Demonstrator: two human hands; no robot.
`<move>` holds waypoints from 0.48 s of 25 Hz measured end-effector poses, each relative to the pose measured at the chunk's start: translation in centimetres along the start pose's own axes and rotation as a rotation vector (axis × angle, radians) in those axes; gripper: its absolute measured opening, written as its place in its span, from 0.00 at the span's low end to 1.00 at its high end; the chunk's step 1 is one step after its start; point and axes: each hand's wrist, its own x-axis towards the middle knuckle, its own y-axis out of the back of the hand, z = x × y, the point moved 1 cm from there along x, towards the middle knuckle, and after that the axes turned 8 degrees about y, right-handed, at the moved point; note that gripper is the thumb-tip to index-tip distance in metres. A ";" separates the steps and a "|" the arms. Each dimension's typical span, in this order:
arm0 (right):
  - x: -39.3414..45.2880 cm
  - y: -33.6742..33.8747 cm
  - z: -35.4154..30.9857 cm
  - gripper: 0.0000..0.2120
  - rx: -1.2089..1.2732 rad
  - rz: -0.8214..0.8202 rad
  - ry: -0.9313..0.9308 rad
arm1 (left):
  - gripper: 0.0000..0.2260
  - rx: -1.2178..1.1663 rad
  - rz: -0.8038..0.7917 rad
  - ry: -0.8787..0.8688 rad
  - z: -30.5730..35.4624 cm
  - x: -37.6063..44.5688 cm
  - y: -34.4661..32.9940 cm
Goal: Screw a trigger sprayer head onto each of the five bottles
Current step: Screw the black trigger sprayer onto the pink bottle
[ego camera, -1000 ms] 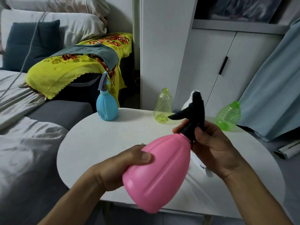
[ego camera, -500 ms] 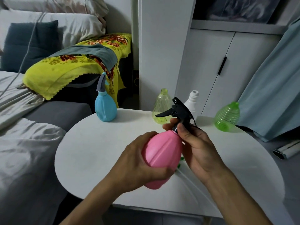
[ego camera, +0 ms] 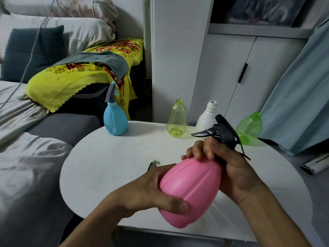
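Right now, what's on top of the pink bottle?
A black sprayer head sits on the pink bottle. The right hand wraps its neck, so the screw joint is hidden.

Pink bottle (ego camera: 191, 191), black sprayer head (ego camera: 223, 132)

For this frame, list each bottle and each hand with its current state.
pink bottle: held tilted above the table, black sprayer head on its neck
blue bottle: upright, sprayer fitted
yellow bottle: upright, no sprayer
white bottle: upright, neck open
green bottle: no sprayer
left hand: grips pink bottle
right hand: grips the neck
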 end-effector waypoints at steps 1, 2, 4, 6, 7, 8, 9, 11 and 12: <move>0.0 -0.3 -0.1 0.18 -0.028 0.026 -0.001 | 0.28 -0.022 0.006 -0.001 0.1 0.0 -0.1; 0.1 -0.5 -0.2 0.19 -0.055 0.084 -0.002 | 0.29 -0.025 0.062 -0.022 0.1 0.1 -0.3; 0.3 -0.6 -0.5 0.20 -0.091 0.234 -0.007 | 0.32 0.016 0.214 -0.081 -0.3 0.5 -0.9; 0.4 -0.3 -0.7 0.19 -0.102 0.299 -0.006 | 0.35 0.057 0.278 -0.115 -0.7 1.0 -1.7; 0.4 -0.2 -0.7 0.19 -0.101 0.298 -0.007 | 0.35 0.050 0.266 -0.110 -0.8 1.1 -1.8; 0.4 -0.1 -0.7 0.19 -0.097 0.283 -0.006 | 0.35 0.023 0.232 -0.092 -0.9 1.1 -1.7; 0.3 -0.2 -0.6 0.19 -0.096 0.266 -0.002 | 0.35 -0.013 0.197 -0.073 -0.9 1.1 -1.4; 0.2 -0.2 -0.3 0.19 -0.103 0.253 0.024 | 0.38 -0.010 0.202 -0.070 -0.9 1.1 -0.9; 0.2 -0.2 -0.1 0.19 -0.111 0.263 0.038 | 0.38 0.060 0.253 -0.087 -0.9 1.2 -0.9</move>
